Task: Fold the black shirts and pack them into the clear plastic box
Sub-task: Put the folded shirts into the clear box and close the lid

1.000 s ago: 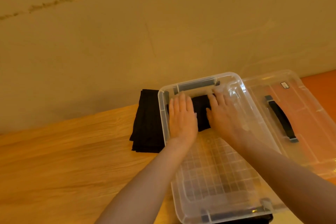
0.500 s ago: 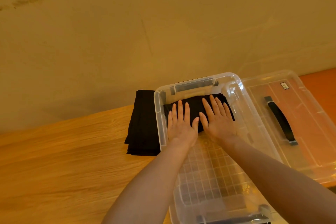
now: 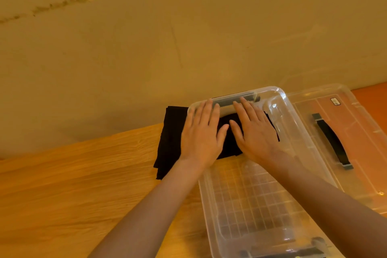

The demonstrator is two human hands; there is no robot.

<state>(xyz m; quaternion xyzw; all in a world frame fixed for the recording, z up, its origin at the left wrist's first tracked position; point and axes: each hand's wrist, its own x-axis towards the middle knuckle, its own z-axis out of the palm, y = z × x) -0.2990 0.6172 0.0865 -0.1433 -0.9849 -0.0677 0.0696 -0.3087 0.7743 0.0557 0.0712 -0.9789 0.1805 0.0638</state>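
Folded shirt (image 3: 229, 132) under L hand (image 3: 202, 132) & R hand (image 3: 254, 132)

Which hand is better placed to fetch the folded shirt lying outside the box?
Left, probably. The left hand rests at the box's left wall, right beside the outside shirt. The right hand would have to cross over it.
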